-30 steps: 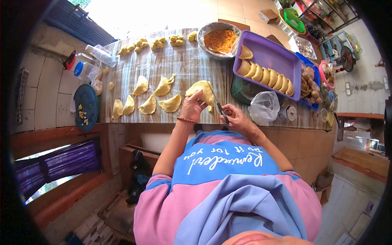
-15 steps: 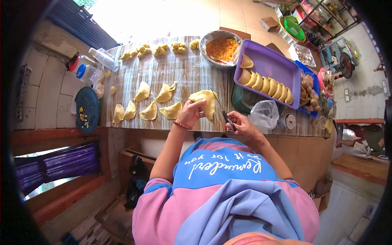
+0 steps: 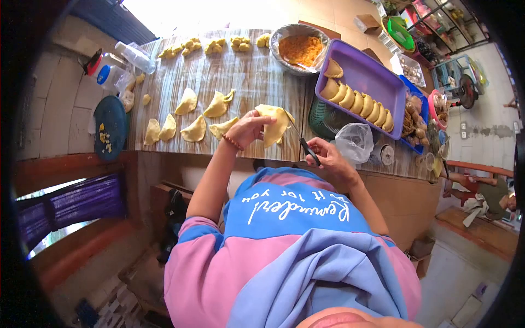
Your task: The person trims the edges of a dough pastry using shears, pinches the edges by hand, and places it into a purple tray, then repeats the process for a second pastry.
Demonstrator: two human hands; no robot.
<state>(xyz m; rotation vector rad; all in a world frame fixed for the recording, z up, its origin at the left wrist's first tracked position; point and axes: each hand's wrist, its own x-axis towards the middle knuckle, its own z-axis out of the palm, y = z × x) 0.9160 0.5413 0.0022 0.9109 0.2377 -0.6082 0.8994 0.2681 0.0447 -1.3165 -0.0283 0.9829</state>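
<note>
A folded half-moon of pastry dough (image 3: 277, 131) is gripped by my left hand (image 3: 249, 129), its thumb and fingers closed on the left side. My right hand (image 3: 330, 157) holds a pair of scissors (image 3: 307, 150) by the black handles. The blades point up and left, along the right edge of the dough. Left of my hands, several more folded pastries (image 3: 193, 130) lie in two loose rows on the wood-patterned table (image 3: 158, 95); one nearby pastry (image 3: 222, 128) is partly behind my left hand.
Dough lumps (image 3: 239, 45) line the far side beside a bowl of orange filling (image 3: 301, 52). A purple tray (image 3: 377, 71) with a row of trimmed pastries rests at right, near a clear plastic bag (image 3: 354, 143). A dark green plate (image 3: 111, 123) is at left; another person (image 3: 492, 197) is far right.
My view has shifted, so the table sits higher in it. Both hands keep their holds on the pastry and scissors, and the blades remain at the dough's right edge.
</note>
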